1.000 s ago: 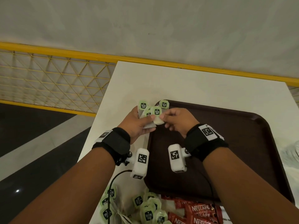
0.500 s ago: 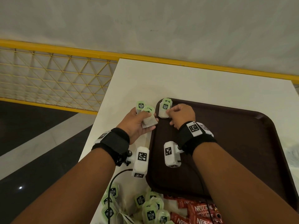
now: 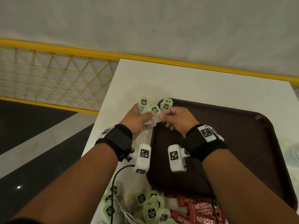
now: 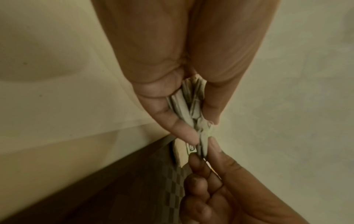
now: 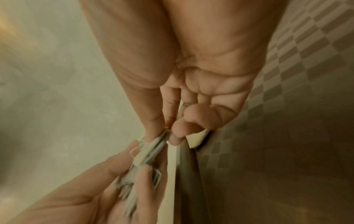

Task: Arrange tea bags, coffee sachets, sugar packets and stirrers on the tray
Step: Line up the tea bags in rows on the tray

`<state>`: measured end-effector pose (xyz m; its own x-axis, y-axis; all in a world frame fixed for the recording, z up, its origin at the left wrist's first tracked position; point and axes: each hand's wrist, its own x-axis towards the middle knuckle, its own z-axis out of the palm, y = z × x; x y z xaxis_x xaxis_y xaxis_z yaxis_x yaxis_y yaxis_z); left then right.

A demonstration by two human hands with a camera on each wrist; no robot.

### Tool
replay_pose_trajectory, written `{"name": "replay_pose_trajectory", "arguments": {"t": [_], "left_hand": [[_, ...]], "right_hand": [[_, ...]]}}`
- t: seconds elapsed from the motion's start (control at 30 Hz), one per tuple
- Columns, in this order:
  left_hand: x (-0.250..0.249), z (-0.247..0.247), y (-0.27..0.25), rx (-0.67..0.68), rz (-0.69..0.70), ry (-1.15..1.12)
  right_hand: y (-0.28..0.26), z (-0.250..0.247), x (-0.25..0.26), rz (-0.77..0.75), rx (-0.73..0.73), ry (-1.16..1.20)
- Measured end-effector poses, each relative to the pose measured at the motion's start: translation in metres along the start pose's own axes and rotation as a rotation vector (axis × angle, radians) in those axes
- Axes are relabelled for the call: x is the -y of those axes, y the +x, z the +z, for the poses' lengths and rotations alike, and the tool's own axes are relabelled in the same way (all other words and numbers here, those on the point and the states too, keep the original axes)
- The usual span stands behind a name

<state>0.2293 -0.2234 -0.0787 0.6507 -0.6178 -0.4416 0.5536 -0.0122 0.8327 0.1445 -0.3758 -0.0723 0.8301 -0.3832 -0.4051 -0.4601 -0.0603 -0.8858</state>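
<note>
My left hand (image 3: 142, 117) grips a small bunch of green-tagged tea bags (image 3: 151, 110) beside the far left corner of the dark brown tray (image 3: 242, 143). My right hand (image 3: 163, 116) pinches the nearest bag of that bunch between thumb and forefinger. One tea bag (image 3: 166, 104) lies on the tray's far left corner, just beyond my right hand. The left wrist view shows the bunch of tea bags (image 4: 191, 109) held between thumb and fingers, with my right hand (image 4: 203, 150) pinching its end. In the right wrist view my right hand (image 5: 164, 133) pinches the bunch of tea bags (image 5: 147, 153).
A pile of tea bags (image 3: 145, 206) and red Nescafe coffee sachets (image 3: 199, 210) lies on the white table (image 3: 194, 81) at the tray's near edge. A yellow railing (image 3: 64, 50) runs behind the table. Clear plastic (image 3: 291, 152) shows at the right edge.
My right hand set a tea bag on the tray's far left corner, then came back to the bunch in my left hand and now pinches another bag.
</note>
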Motion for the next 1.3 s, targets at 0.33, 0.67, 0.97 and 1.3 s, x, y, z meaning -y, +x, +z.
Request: {"name": "replay_pose_trajectory", "arguments": {"t": [0.33, 0.67, 0.97, 1.3], "left_hand": [[-0.005, -0.008, -0.004, -0.064, -0.067, -0.137], [0.0, -0.013, -0.012, -0.059, -0.065, -0.103], [0.007, -0.005, -0.014, -0.026, -0.027, -0.03], [0.001, -0.012, -0.013, -0.094, -0.113, -0.107]], "right_hand": [[-0.004, 0.003, -0.007, 0.173, -0.168, 0.238], [0.006, 0.007, -0.011, 0.228, -0.28, -0.094], [-0.016, 0.018, 0.004, 0.041, -0.123, 0.03], [-0.005, 0.003, -0.008, 0.039, -0.232, -0.123]]}}
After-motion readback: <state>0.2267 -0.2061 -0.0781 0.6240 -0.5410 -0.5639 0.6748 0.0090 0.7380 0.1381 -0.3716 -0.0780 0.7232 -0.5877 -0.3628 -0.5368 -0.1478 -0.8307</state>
